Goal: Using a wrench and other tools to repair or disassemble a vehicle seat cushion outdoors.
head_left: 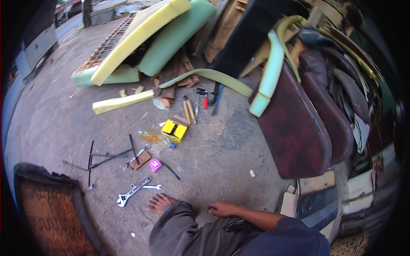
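My right hand [222, 209] rests by my knee, its fingers loosely bent and apart, with nothing visible in them. My left hand is out of sight. Ahead of my bare foot [160, 204] lie an adjustable wrench [133, 193] and a smaller combination wrench [151, 187]. Beyond them are a pink tape measure [155, 165], a brown block [141, 161] touching another wrench [146, 149], and several thin black rods [112, 160]. Farther out stand a yellow box [174, 130] and a clear bottle [153, 137] lying on its side. A yellow-handled tool [188, 110] and a red-handled clamp [205, 101] lie behind.
Yellow and green foam pieces [141, 42] lean at the back, and a foam strip [124, 101] lies on the concrete floor. Dark red padded panels [290, 128] stand at the right, near stacked boards [316, 205]. A brown woven panel with a dark frame [53, 213] stands at near left.
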`<state>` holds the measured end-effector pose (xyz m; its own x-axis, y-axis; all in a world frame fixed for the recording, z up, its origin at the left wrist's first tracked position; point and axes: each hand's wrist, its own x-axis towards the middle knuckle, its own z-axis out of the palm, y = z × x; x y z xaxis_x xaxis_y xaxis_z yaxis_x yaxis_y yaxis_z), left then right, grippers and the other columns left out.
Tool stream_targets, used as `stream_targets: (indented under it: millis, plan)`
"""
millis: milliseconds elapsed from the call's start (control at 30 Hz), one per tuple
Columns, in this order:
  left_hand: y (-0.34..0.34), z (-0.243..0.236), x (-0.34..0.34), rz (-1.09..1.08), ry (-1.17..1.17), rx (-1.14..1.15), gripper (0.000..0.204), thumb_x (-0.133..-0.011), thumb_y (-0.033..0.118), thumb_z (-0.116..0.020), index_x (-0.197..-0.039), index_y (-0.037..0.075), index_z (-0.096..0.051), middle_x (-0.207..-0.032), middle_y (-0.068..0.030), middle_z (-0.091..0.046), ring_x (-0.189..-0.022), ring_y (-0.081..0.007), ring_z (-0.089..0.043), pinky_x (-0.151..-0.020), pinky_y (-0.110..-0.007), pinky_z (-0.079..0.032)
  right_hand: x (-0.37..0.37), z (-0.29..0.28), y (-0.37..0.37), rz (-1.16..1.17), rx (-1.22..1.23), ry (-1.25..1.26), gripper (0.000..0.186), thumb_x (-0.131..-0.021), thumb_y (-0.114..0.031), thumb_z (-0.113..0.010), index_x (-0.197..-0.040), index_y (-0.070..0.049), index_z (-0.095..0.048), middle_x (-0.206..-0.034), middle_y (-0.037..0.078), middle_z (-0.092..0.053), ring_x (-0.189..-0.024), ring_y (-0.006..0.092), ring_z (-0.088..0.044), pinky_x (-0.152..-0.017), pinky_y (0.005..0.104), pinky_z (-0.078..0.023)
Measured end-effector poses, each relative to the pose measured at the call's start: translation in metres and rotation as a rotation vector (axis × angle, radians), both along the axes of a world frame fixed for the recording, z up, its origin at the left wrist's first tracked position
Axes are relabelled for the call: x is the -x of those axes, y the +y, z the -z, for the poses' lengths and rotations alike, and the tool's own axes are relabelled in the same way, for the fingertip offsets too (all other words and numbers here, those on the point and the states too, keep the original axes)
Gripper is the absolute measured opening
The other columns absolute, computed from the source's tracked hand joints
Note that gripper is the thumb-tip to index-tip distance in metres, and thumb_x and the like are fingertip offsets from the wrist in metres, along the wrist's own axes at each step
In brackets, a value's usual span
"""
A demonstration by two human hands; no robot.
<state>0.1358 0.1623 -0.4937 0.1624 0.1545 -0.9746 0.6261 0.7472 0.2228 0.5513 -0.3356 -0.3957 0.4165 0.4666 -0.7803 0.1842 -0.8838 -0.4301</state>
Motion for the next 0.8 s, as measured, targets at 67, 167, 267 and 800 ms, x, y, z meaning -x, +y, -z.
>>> stream_targets:
  millis: [67, 167, 267, 800]
  plan:
    - [0.062, -0.074, 0.078, 0.493, 0.258, -0.013, 0.050, -0.105, 0.046, -0.047, -0.140, 0.010, -0.054, -0.108, -0.0107, -0.074, -0.102, -0.0264, -0.070, -0.083, -0.047, -0.056, 0.005, 0.014, -0.038, 0.144, -0.103, 0.080, 0.045, -0.098, -0.038, -0.059, -0.129, -0.006, -0.064, -0.118, 0.022, -0.071, -0.110, 0.0356, -0.068, -0.095, 0.0453, -0.051]
    - [0.061, -0.074, 0.083, 0.487, 0.255, 0.070, 0.051, -0.105, 0.048, -0.047, -0.141, 0.012, -0.052, -0.111, -0.0112, -0.073, -0.103, -0.0257, -0.070, -0.083, -0.047, -0.057, 0.043, 0.064, -0.114, 0.046, -0.251, 0.252, 0.049, -0.094, -0.042, -0.061, -0.124, -0.004, -0.068, -0.120, 0.023, -0.070, -0.114, 0.0367, -0.066, -0.097, 0.0465, -0.050]
    - [0.064, -0.066, 0.075, 0.528, 0.257, 0.033, 0.050, -0.104, 0.048, -0.050, -0.139, 0.012, -0.055, -0.111, -0.0098, -0.074, -0.102, -0.0234, -0.070, -0.082, -0.046, -0.056, 0.063, 0.100, -0.149, 0.106, -0.101, 0.081, 0.049, -0.092, -0.044, -0.061, -0.120, -0.004, -0.070, -0.122, 0.022, -0.070, -0.117, 0.0391, -0.065, -0.099, 0.0480, -0.049]
    - [0.012, -0.033, 0.243, -0.127, 0.249, -0.567, 0.043, -0.094, 0.027, -0.053, -0.128, 0.001, -0.057, -0.099, -0.0178, -0.070, -0.081, -0.0335, -0.072, -0.067, -0.050, -0.058, -0.041, 0.042, 0.289, -0.557, -0.570, -0.385, 0.024, -0.095, -0.021, -0.056, -0.103, -0.001, -0.068, -0.096, 0.026, -0.071, -0.093, 0.0451, -0.069, -0.082, 0.0539, -0.055]
